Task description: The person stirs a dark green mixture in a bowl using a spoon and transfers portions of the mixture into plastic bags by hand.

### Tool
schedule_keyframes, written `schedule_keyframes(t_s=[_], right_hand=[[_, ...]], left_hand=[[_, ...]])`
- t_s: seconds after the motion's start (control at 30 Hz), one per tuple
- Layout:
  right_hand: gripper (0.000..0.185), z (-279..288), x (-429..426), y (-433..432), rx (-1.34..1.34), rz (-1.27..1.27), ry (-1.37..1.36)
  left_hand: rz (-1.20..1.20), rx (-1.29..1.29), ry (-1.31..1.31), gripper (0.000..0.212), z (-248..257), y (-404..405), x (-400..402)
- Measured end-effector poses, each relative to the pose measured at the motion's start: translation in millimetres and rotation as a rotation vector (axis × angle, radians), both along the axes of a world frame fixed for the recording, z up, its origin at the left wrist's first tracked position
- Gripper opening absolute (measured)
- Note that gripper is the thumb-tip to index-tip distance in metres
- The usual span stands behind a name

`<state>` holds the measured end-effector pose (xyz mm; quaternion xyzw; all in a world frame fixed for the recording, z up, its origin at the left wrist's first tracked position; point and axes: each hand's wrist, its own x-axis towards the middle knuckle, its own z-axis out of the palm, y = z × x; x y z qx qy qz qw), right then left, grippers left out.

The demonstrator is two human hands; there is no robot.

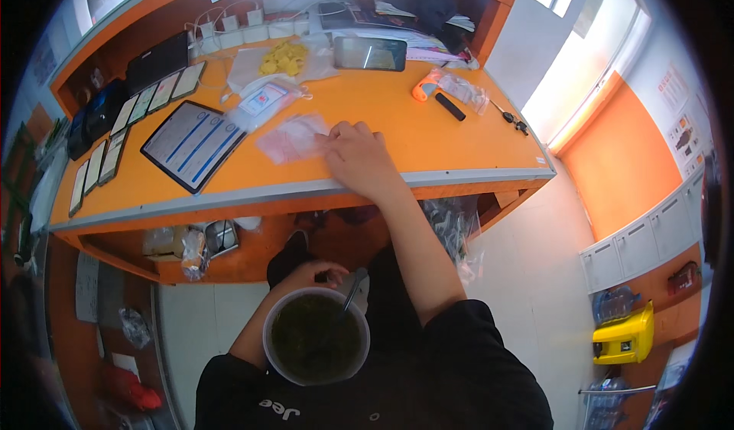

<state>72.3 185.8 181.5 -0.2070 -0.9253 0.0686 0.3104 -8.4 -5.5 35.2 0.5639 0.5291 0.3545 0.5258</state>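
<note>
On the orange desk rests my right hand, its fingertips touching the edge of some thin, crumpled translucent plastic bags or sheets. A round plastic bowl of dark greenish liquid with a spoon in it is close to my body. My left hand is just beyond the bowl's far rim, near a whitish item that is partly hidden; whether it grips anything is unclear. Left of the plastic lie a clear packet with a printed label and a tablet with a lit screen. Yellow chips lie on a bag behind.
Several phones lie in rows at the desk's left. A larger phone or tablet leans at the back. An orange object, a black cylinder and keys lie at right. Chargers line the back shelf.
</note>
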Motion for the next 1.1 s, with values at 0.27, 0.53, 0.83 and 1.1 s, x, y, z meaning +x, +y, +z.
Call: schedule_keyframes(t_s=[0.27,0.53,0.83,1.1], right_hand=[[0.022,-10.7,-1.2,15.9,-0.142,0.027,0.246],[0.016,-24.7,56.8,-17.5,-0.508,0.093,0.836],[0.015,-117.2,104.0,-67.6,-0.745,0.186,0.129],[0.019,-147.5,94.7,-58.8,-1.052,0.202,-0.04]], left_hand=[[0.018,0.016,-0.029,0.033,-0.9,-3.0,1.1],[0.047,0.033,-0.051,0.031,-11.3,-7.0,-2.6],[0.217,0.173,-0.086,0.037,-2.8,-3.6,13.4],[0.148,0.193,0.031,0.008,-23.0,-0.6,1.7]])
